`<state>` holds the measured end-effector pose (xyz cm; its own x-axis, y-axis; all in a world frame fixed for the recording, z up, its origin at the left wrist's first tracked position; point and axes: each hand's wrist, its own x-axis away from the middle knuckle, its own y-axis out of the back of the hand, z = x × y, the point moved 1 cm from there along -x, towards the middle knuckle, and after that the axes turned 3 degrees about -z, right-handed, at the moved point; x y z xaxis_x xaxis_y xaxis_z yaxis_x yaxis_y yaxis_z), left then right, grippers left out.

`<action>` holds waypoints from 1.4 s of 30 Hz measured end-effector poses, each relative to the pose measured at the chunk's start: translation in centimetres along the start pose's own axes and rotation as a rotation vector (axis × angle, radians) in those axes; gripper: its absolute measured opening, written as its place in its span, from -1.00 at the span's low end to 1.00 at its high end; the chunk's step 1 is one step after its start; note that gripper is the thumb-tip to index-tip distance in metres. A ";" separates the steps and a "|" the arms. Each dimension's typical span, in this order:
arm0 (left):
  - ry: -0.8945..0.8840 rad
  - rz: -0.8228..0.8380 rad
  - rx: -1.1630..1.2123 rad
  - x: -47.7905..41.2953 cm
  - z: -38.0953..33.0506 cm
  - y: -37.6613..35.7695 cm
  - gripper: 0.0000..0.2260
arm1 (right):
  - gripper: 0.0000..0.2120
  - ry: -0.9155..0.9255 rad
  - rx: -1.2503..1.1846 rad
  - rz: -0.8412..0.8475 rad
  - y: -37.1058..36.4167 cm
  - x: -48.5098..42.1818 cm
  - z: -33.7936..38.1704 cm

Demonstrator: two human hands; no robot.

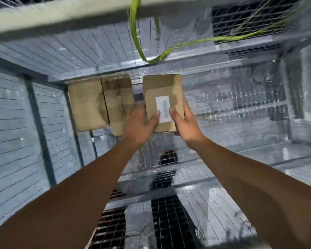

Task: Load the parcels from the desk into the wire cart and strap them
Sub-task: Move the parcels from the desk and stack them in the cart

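Down inside the wire cart (241, 108) we are mid-load — this is the placing step, by our reading, with the strapping not yet begun. We hold a brown parcel (162, 90) between both hands: the left hand (142, 126) wraps its near left edge, thumb pressed on top beside the white label (163, 109), and the right hand (185, 124) clamps the near right edge, thumb on the label's other side. So the parcel sits ahead of the palms, its far end pointing toward the cart's far wall, and whether it rests on the mesh floor yet we cannot tell.

Just to its left lie two parcels already in the cart (101, 105), side by side against the far corner, with a narrow gap between them and ours.

Next we would want to set this one down flat beside that pair and snug it in, then let both hands go. Above, the green strap (134, 33) hangs looped from the cart's top rail (52, 13) — well apart from our hands and untouched for now. The picture is motion-blurred, so fine detail escapes us.
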<state>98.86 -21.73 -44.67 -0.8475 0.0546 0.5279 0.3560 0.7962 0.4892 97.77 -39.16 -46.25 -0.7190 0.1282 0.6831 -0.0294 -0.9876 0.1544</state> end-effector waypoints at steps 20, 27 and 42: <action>0.065 -0.200 -0.365 -8.6 9.8 -0.7 -0.32 | -0.19 0.050 0.340 0.030 -6.3 -12.9 -3.3; 0.045 -0.118 -0.444 -1.5 2.5 6.2 -0.28 | -0.25 0.033 0.525 -0.072 -1.7 -1.4 3.3; -0.616 0.257 -0.263 30.4 -19.4 12.7 -0.45 | -0.40 0.017 0.115 -0.959 3.2 48.6 10.2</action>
<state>85.22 -21.65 -8.97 -0.7647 0.6130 0.1986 0.5912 0.5449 0.5946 69.79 -35.20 -5.25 -0.4343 0.8735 0.2201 -0.5419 -0.4485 0.7108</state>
